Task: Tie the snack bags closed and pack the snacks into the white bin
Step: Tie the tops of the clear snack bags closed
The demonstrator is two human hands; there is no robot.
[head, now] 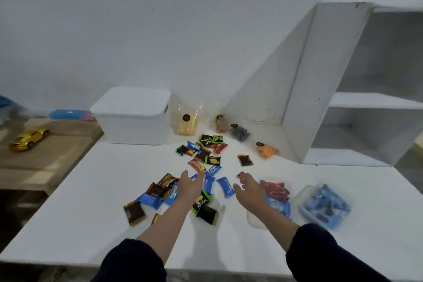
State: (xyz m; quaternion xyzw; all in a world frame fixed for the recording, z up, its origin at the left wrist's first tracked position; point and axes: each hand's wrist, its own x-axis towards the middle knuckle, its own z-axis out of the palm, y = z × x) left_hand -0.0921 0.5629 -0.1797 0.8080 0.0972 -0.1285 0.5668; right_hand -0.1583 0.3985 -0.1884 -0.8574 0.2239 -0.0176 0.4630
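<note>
A lidded white bin (134, 115) stands at the back of the white table (91, 213). To its right stand clear snack bags: yellow sticks (187, 124), brown nuts (220, 124), dark pieces (239, 133) and orange pieces (266, 150). Several small wrapped snacks (206, 153) lie scattered over the middle of the table. My left hand (188, 184) reaches forward over the wrappers, fingers relaxed, holding nothing. My right hand (248, 186) reaches forward beside a blue packet (225, 187), fingers spread and empty.
Two clear trays sit at the right, one with red wrappers (275, 190) and one with blue wrappers (326, 205). A white shelf unit (332, 89) stands at the back right. A gold toy car (28, 140) rests on a wooden surface at the left.
</note>
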